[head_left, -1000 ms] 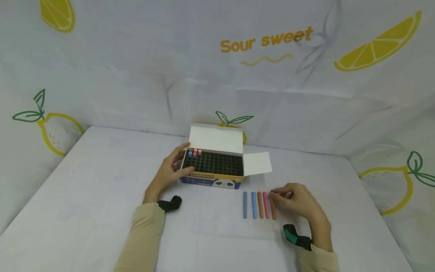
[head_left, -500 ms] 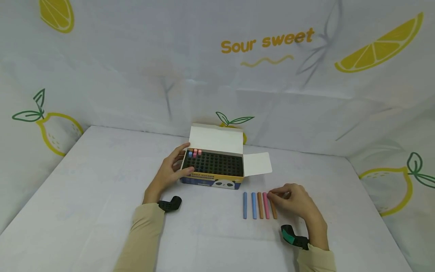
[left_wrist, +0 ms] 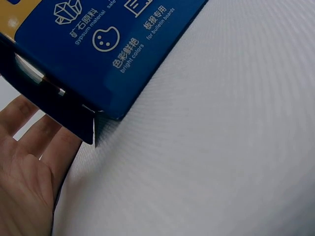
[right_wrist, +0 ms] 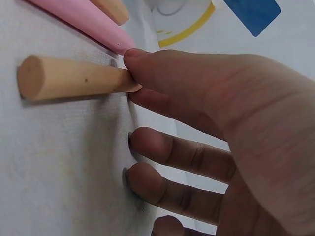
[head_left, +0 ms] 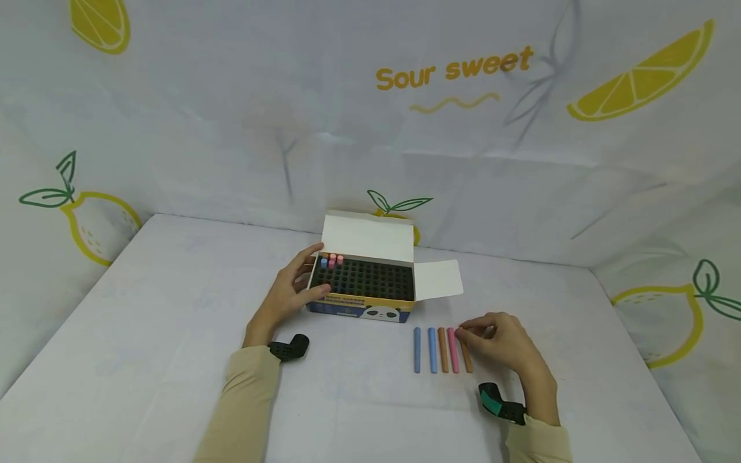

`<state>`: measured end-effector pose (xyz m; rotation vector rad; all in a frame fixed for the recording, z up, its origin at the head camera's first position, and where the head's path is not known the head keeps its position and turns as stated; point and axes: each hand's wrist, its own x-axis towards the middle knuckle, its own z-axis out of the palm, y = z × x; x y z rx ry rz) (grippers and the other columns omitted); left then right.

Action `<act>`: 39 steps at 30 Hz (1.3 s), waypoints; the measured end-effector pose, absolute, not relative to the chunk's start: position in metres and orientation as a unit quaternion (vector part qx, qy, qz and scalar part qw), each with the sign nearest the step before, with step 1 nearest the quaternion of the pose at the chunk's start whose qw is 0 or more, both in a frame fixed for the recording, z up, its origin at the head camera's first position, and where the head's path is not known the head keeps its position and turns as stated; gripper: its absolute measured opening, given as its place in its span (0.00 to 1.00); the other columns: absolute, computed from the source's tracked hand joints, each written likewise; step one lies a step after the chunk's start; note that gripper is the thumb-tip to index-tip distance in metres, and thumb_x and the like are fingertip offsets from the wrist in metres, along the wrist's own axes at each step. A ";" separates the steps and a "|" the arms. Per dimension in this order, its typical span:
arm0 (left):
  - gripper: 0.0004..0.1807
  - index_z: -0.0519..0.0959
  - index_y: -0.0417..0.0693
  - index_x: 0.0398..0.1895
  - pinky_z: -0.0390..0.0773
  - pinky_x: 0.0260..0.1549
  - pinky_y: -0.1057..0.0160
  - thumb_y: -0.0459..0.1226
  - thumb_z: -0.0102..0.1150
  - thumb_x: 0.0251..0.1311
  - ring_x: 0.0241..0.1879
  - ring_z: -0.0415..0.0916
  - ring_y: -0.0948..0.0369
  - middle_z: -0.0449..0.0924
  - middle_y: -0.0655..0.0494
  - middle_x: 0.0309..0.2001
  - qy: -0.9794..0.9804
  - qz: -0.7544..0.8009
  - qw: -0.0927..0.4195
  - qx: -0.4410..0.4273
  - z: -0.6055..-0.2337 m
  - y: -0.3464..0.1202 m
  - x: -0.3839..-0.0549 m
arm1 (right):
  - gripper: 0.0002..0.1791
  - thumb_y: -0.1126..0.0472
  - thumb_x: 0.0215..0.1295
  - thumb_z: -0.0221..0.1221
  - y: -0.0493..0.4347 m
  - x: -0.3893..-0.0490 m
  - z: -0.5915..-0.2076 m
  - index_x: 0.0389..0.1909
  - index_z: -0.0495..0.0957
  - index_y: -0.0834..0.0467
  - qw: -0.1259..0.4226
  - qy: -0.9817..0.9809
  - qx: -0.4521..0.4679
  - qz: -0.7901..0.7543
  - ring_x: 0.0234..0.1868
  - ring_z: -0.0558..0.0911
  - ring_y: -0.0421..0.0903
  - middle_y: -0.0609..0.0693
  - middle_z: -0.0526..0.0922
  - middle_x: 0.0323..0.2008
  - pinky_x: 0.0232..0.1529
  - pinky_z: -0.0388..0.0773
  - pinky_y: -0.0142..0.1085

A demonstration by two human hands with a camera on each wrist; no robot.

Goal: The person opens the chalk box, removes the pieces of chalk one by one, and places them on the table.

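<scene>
My left hand (head_left: 289,283) grips the left end of an open chalk box (head_left: 363,310), its thumb on the front edge and fingers round the left side. In the left wrist view the box's blue panel (left_wrist: 123,54) fills the top left, with fingers partly behind a side flap. My right hand (head_left: 502,341) pinches the far end of an orange-brown chalk stick (right_wrist: 74,78) between thumb and forefinger. That stick lies on the table, rightmost in a row. To its left lie a pink chalk (head_left: 453,350), another orange-brown chalk (head_left: 443,350) and two blue chalks (head_left: 433,350).
A black perforated insert (head_left: 370,276) fills the box, with several chalks (head_left: 332,260) in its back left corner. The white lid (head_left: 368,238) stands up behind; a side flap (head_left: 438,279) sticks out right. A lemon-print cloth (head_left: 231,128) hangs behind the table.
My right hand has shifted slightly left along the orange-brown chalk's far end, toward the pink one. The left hand and box have stayed put.
</scene>
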<state>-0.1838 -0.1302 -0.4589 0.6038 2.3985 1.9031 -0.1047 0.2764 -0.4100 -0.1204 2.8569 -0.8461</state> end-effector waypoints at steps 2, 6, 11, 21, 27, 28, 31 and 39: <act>0.44 0.59 0.63 0.80 0.75 0.65 0.36 0.41 0.68 0.61 0.68 0.72 0.40 0.72 0.39 0.66 0.770 0.608 0.008 0.193 -0.459 -0.130 -0.184 | 0.13 0.52 0.64 0.69 0.276 -0.105 -0.410 0.41 0.91 0.56 0.079 0.955 -0.040 -0.282 0.32 0.77 0.42 0.48 0.88 0.34 0.28 0.73 0.31; 0.44 0.59 0.63 0.80 0.73 0.66 0.36 0.42 0.68 0.61 0.69 0.71 0.39 0.72 0.39 0.67 0.772 0.605 0.004 0.194 -0.458 -0.130 -0.184 | 0.12 0.53 0.64 0.70 0.276 -0.105 -0.409 0.41 0.91 0.57 0.076 0.956 -0.042 -0.281 0.31 0.76 0.41 0.48 0.88 0.34 0.28 0.72 0.30; 0.44 0.59 0.63 0.80 0.73 0.66 0.36 0.41 0.68 0.61 0.69 0.71 0.39 0.72 0.39 0.66 0.771 0.606 0.003 0.197 -0.457 -0.130 -0.185 | 0.13 0.53 0.64 0.69 0.277 -0.105 -0.408 0.42 0.91 0.57 0.077 0.956 -0.043 -0.281 0.30 0.76 0.41 0.48 0.88 0.34 0.27 0.72 0.30; 0.44 0.59 0.63 0.80 0.74 0.66 0.36 0.41 0.68 0.61 0.69 0.71 0.40 0.72 0.39 0.67 0.771 0.605 0.003 0.200 -0.457 -0.130 -0.185 | 0.13 0.52 0.65 0.68 0.277 -0.104 -0.405 0.42 0.91 0.56 0.071 0.955 -0.052 -0.282 0.28 0.74 0.38 0.47 0.87 0.33 0.25 0.71 0.29; 0.44 0.59 0.63 0.80 0.74 0.65 0.36 0.40 0.68 0.61 0.69 0.71 0.40 0.71 0.39 0.67 0.769 0.607 0.005 0.200 -0.459 -0.130 -0.185 | 0.14 0.51 0.66 0.68 0.277 -0.102 -0.403 0.43 0.91 0.56 0.058 0.957 -0.038 -0.283 0.30 0.77 0.40 0.50 0.86 0.35 0.26 0.73 0.30; 0.44 0.59 0.63 0.80 0.74 0.65 0.36 0.40 0.68 0.61 0.69 0.71 0.40 0.71 0.39 0.67 0.769 0.607 0.005 0.199 -0.459 -0.130 -0.185 | 0.14 0.51 0.66 0.67 0.276 -0.102 -0.403 0.43 0.90 0.57 0.052 0.957 -0.037 -0.283 0.30 0.77 0.41 0.50 0.86 0.35 0.26 0.73 0.30; 0.44 0.59 0.62 0.80 0.75 0.65 0.36 0.41 0.67 0.61 0.68 0.71 0.40 0.71 0.39 0.67 0.770 0.606 0.007 0.201 -0.460 -0.130 -0.184 | 0.14 0.52 0.66 0.67 0.275 -0.102 -0.403 0.43 0.90 0.57 0.034 0.958 -0.035 -0.284 0.30 0.77 0.40 0.50 0.85 0.34 0.26 0.73 0.30; 0.44 0.59 0.63 0.80 0.73 0.66 0.35 0.41 0.67 0.61 0.69 0.70 0.39 0.71 0.39 0.67 0.770 0.606 0.005 0.198 -0.460 -0.131 -0.183 | 0.12 0.53 0.66 0.67 0.270 -0.102 -0.402 0.41 0.91 0.56 -0.008 0.957 -0.054 -0.287 0.25 0.74 0.36 0.48 0.83 0.29 0.23 0.70 0.29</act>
